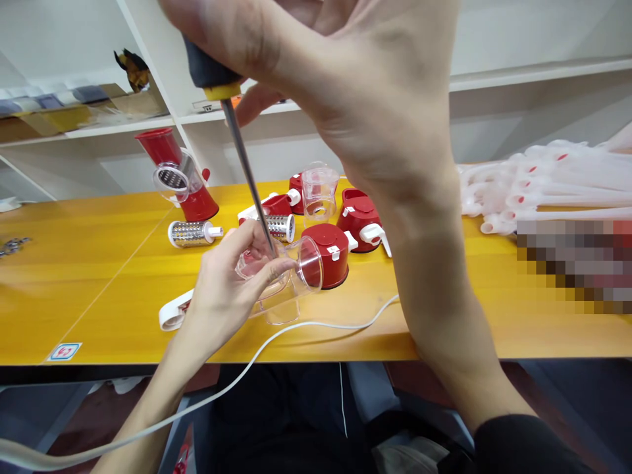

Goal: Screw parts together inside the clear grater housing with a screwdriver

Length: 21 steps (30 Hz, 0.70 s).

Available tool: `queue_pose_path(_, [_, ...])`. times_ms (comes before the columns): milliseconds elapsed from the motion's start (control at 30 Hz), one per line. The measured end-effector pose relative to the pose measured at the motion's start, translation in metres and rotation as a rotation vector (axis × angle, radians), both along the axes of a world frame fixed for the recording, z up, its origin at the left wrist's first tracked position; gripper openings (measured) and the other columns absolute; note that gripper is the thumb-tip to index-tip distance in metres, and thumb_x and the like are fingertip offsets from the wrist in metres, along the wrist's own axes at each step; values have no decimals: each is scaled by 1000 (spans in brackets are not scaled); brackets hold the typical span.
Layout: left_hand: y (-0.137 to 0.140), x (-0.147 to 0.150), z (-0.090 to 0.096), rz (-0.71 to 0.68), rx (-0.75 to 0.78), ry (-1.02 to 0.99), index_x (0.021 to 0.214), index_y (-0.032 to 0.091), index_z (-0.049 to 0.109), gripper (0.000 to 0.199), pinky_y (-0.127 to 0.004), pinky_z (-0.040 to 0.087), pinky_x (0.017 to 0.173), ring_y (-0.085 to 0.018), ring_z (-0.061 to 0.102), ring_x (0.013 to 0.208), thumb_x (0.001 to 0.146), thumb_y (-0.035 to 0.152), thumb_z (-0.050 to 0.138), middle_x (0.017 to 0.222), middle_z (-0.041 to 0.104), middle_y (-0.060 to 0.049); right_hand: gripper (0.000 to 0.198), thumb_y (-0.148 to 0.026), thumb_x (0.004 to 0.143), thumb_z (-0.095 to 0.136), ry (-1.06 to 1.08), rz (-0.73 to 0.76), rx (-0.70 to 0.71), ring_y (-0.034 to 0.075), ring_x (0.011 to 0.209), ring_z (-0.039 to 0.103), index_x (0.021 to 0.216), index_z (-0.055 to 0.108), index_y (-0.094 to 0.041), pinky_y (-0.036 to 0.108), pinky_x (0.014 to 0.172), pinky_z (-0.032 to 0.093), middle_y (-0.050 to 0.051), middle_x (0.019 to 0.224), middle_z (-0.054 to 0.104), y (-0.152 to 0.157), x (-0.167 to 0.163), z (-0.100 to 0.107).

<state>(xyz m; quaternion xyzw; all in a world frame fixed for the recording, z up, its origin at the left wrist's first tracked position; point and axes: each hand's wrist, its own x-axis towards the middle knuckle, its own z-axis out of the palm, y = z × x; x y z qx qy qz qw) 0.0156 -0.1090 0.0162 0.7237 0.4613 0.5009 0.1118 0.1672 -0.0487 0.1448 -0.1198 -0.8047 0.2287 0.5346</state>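
My right hand [340,72] is raised close to the camera, closed round the dark handle of a screwdriver [247,168]. The long metal shaft slants down, its tip inside a clear plastic housing [309,263]. Low over the table, my left hand [237,276] grips that housing, thumb and fingers at its opening round the screwdriver tip. Whatever the tip touches is too small to make out. Just behind the housing sits a red round base [328,253] with a white lever. A metal grater drum [281,227] lies behind my left hand, partly hidden.
An assembled red rotary grater [172,174] stands at the back left, near another grater drum [190,234]. Behind are another red base [358,217] and a clear housing [320,191]. A white cable [316,324] crosses the front. Bagged white parts [548,181] lie right.
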Motion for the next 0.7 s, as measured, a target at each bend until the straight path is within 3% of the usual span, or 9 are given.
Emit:
queue_pose_path(233, [-5, -1, 6, -84, -83, -6, 98, 23, 68, 7, -37, 53, 89, -19, 69, 93, 99, 30, 66, 102, 73, -4, 75, -43, 75, 5, -46, -9, -34, 0, 96, 67, 105, 59, 0, 5, 74, 47, -2, 98, 65, 5, 3, 0])
queue_pose_path(467, [-2, -3, 5, -37, -47, 2, 95, 22, 64, 8, -32, 53, 77, -15, 66, 80, 96, 28, 68, 87, 69, -1, 68, -44, 79, 6, -23, 69, -155, -8, 95, 65, 106, 54, -4, 4, 82, 50, -6, 103, 65, 0, 12, -1])
queue_pose_path(567, [-1, -4, 4, -22, -28, 25, 90, 22, 61, 11, -30, 49, 71, -14, 60, 74, 95, 28, 69, 80, 63, 2, 74, -41, 77, -4, -23, 127, -180, -6, 94, 66, 104, 56, -6, 9, 85, 53, -8, 107, 66, -2, 14, -2])
queue_pose_path(700, [0, -2, 5, -2, -13, 67, 87, 22, 60, 16, -30, 46, 69, -14, 55, 70, 95, 31, 70, 79, 62, 2, 76, -37, 76, 3, 0, 100, -150, -8, 90, 61, 120, 56, -7, 5, 79, 49, -11, 108, 63, 1, 11, -2])
